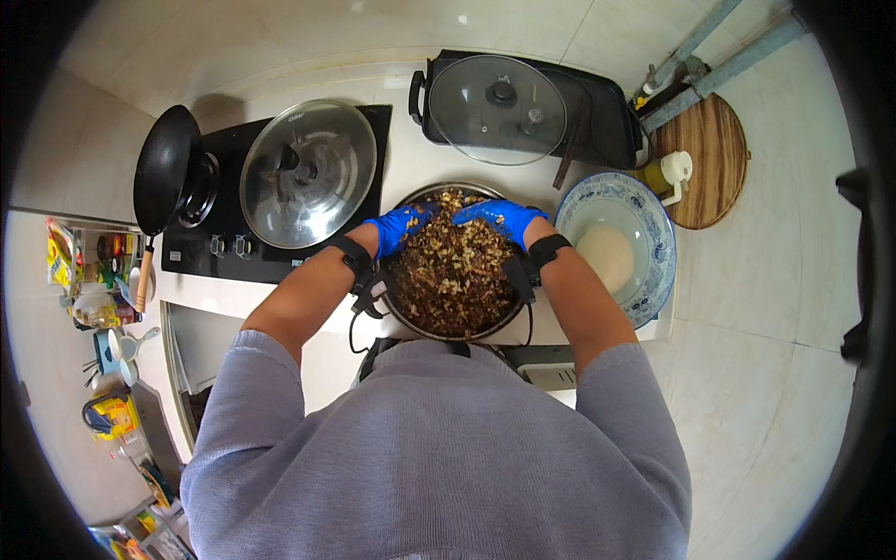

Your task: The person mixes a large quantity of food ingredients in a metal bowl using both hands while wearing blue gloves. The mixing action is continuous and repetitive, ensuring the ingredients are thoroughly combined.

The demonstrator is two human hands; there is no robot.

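Observation:
A round metal basin (448, 337) full of a dark, chopped food mixture (455, 273) with pale bits stands on the counter before me. My left hand (402, 227), in a blue glove, is at the basin's upper left, its fingers partly sunk in the mixture. From the upper right, my right hand (500, 215), gloved the same way, reaches in with its fingers against the food; bits cling to the glove. The fingertips of both hands are partly hidden, so their grip cannot be made out. Straps with small devices sit on both wrists.
Left are a black cooktop (280, 269), a glass lid (308, 175) and a wok (166, 168). Behind the basin, another glass lid (497, 133) rests on an electric griddle (602, 133) beside chopsticks (565, 164). Right are a patterned bowl (654, 224) holding dough (605, 259), an oil jug (658, 175) and a wooden board (710, 164).

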